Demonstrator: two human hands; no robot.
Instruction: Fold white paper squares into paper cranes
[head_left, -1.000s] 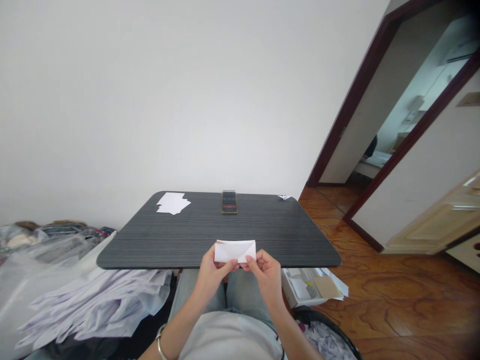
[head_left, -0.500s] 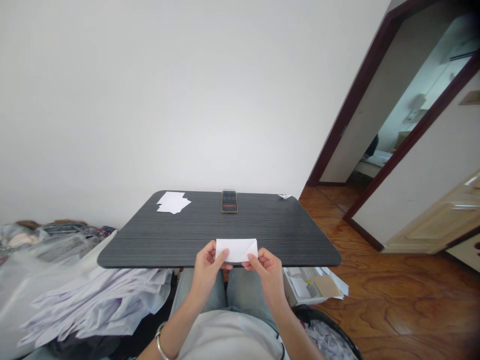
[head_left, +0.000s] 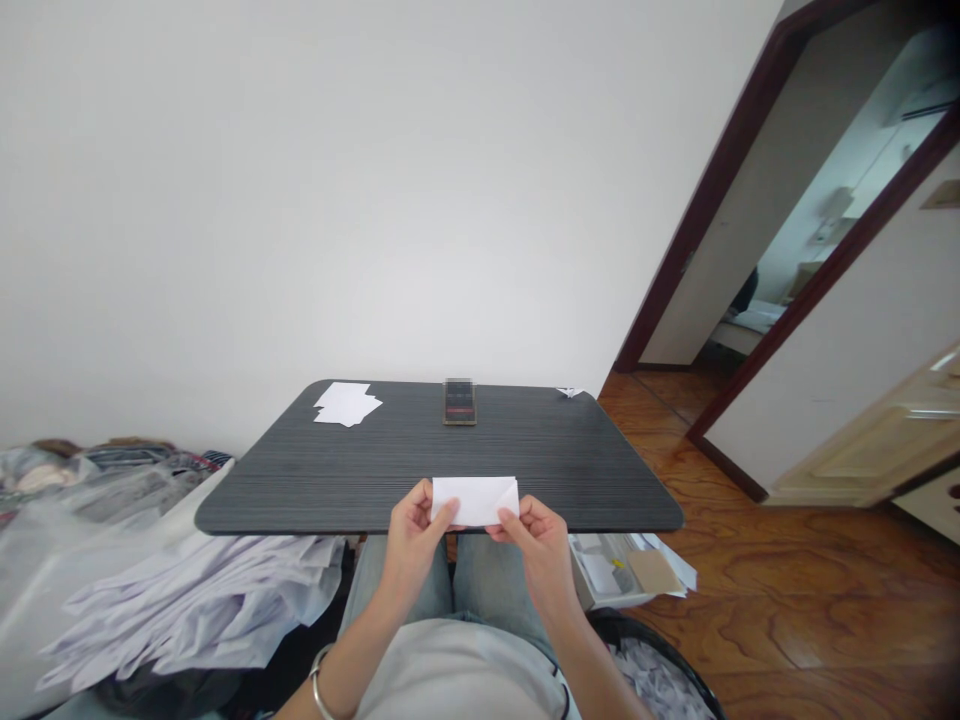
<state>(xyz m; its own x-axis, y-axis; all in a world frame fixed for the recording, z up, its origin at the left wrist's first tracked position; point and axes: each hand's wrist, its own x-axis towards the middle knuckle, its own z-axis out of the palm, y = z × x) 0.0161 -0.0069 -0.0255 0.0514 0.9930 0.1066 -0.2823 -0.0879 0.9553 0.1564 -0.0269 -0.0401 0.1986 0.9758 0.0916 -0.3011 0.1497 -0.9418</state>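
A folded sheet of white paper (head_left: 476,496) is held level between my two hands at the near edge of the dark table (head_left: 360,470). My left hand (head_left: 415,525) pinches its left end, thumb on top and fingers beneath. On the right end, my right hand (head_left: 531,530) grips in the same way. A slanting crease or folded corner shows near the paper's right side. The fingers under the paper are partly hidden.
Loose white papers (head_left: 346,404) lie at the table's far left. A phone (head_left: 460,402) rests at the back middle, and a small folded paper piece (head_left: 569,392) at the far right. A box of papers (head_left: 600,590) stands below the table on the right.
My right hand has shifted very slightly to the right along with the paper's right end. Both hands keep their hold, and the rest looks the same.
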